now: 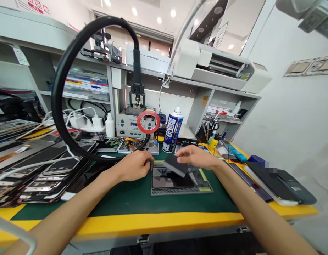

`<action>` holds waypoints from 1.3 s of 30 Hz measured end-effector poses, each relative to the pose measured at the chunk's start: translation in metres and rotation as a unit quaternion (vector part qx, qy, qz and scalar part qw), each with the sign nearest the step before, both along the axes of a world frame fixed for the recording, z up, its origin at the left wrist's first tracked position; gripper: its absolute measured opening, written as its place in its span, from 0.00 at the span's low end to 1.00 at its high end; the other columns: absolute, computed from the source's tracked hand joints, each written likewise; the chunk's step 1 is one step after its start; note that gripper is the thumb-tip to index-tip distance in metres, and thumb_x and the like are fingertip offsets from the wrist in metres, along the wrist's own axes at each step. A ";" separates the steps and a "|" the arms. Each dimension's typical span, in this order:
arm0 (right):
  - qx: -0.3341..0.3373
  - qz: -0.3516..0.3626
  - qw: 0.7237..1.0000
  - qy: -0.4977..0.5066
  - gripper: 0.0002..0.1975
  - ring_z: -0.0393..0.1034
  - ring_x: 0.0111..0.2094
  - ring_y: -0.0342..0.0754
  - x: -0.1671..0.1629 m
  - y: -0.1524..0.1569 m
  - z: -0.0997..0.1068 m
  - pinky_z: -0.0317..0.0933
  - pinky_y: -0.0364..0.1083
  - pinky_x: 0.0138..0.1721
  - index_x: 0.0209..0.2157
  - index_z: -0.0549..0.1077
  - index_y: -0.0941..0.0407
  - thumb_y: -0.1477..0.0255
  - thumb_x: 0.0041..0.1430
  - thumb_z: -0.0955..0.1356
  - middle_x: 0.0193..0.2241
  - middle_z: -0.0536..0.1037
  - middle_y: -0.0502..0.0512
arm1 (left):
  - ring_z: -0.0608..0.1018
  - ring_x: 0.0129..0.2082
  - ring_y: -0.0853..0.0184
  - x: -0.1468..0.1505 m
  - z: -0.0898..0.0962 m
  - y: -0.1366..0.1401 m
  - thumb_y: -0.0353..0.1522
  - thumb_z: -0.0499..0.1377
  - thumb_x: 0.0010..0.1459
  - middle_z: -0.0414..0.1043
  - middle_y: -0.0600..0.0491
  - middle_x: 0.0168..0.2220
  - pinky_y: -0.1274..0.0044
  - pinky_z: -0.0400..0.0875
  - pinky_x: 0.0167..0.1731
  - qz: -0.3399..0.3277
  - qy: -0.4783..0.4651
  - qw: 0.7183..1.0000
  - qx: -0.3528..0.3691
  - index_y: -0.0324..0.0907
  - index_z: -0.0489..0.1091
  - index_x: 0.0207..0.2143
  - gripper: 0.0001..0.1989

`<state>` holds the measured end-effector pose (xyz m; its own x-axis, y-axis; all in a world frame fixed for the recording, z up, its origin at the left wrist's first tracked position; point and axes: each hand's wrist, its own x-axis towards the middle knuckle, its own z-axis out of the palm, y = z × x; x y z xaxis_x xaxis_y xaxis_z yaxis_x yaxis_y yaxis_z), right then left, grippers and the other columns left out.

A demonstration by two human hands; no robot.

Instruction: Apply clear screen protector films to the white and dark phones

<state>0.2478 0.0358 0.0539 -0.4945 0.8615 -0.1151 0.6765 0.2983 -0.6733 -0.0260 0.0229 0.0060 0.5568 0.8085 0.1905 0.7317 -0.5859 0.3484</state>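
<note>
A glossy, dark, rectangular phone [161, 182] lies on a grey perforated pad [179, 192]. Over it, the right hand [195, 156], nearly closed, pinches a tilted matte black block [176, 166] at its fingertips. The left hand [136, 165] curls loosely by the pad's left edge; whether it grips anything, I cannot tell. Beyond, a dark holder [202, 134] contains scissors [215, 125].

Pass: green mat [137, 203] fronting perforated pad [205, 182] | blocked left: phone stack [52, 177], black hose [57, 95] | behind: spray can [173, 131]

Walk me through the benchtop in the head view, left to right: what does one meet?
Stacked phone parts, white bottle, left hand, black block, right hand, teal object.
</note>
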 end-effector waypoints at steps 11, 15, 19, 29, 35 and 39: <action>0.030 0.103 0.994 0.013 0.15 0.65 0.25 0.45 -0.034 0.009 -0.032 0.54 0.43 0.25 0.42 0.80 0.57 0.66 0.60 0.65 0.28 0.78 0.53 | 0.79 0.37 0.60 0.004 0.000 -0.004 0.32 0.51 0.59 0.79 0.50 0.39 0.75 0.68 0.33 -0.012 0.039 0.999 -0.012 0.45 0.73 0.49 0.18; 0.058 0.093 0.994 -0.003 0.15 0.68 0.28 0.47 -0.036 -0.001 -0.031 0.56 0.43 0.26 0.44 0.79 0.56 0.68 0.62 0.64 0.33 0.80 0.55 | 0.78 0.38 0.60 0.007 0.000 -0.005 0.31 0.51 0.59 0.78 0.49 0.40 0.75 0.68 0.34 -0.017 0.040 0.999 -0.026 0.45 0.73 0.48 0.17; 0.091 0.098 0.991 -0.020 0.14 0.70 0.31 0.48 -0.038 -0.006 -0.030 0.56 0.43 0.28 0.42 0.80 0.54 0.71 0.63 0.63 0.36 0.81 0.54 | 0.78 0.37 0.60 0.008 -0.001 -0.005 0.31 0.51 0.59 0.78 0.50 0.39 0.75 0.68 0.34 -0.023 0.045 0.998 -0.028 0.47 0.73 0.47 0.16; 0.098 0.124 0.987 -0.010 0.14 0.70 0.37 0.48 -0.042 -0.015 -0.031 0.57 0.42 0.33 0.44 0.79 0.50 0.74 0.64 0.63 0.40 0.80 0.52 | 0.79 0.40 0.60 0.011 0.002 -0.006 0.30 0.51 0.58 0.78 0.49 0.42 0.75 0.68 0.37 -0.010 0.060 0.998 -0.030 0.46 0.72 0.49 0.18; 0.073 0.121 0.990 0.002 0.13 0.69 0.31 0.47 -0.041 -0.017 -0.032 0.55 0.43 0.28 0.42 0.79 0.52 0.72 0.63 0.63 0.34 0.79 0.53 | 0.78 0.38 0.60 0.012 0.002 -0.006 0.31 0.51 0.58 0.78 0.49 0.39 0.76 0.68 0.35 -0.003 0.065 0.997 -0.038 0.45 0.73 0.48 0.18; 0.015 0.096 0.994 0.045 0.12 0.69 0.28 0.47 -0.033 -0.009 -0.032 0.57 0.43 0.26 0.41 0.79 0.53 0.69 0.63 0.64 0.32 0.80 0.53 | 0.78 0.37 0.60 0.013 0.002 -0.005 0.31 0.51 0.59 0.77 0.48 0.39 0.76 0.68 0.34 -0.002 0.070 0.997 -0.041 0.45 0.73 0.48 0.17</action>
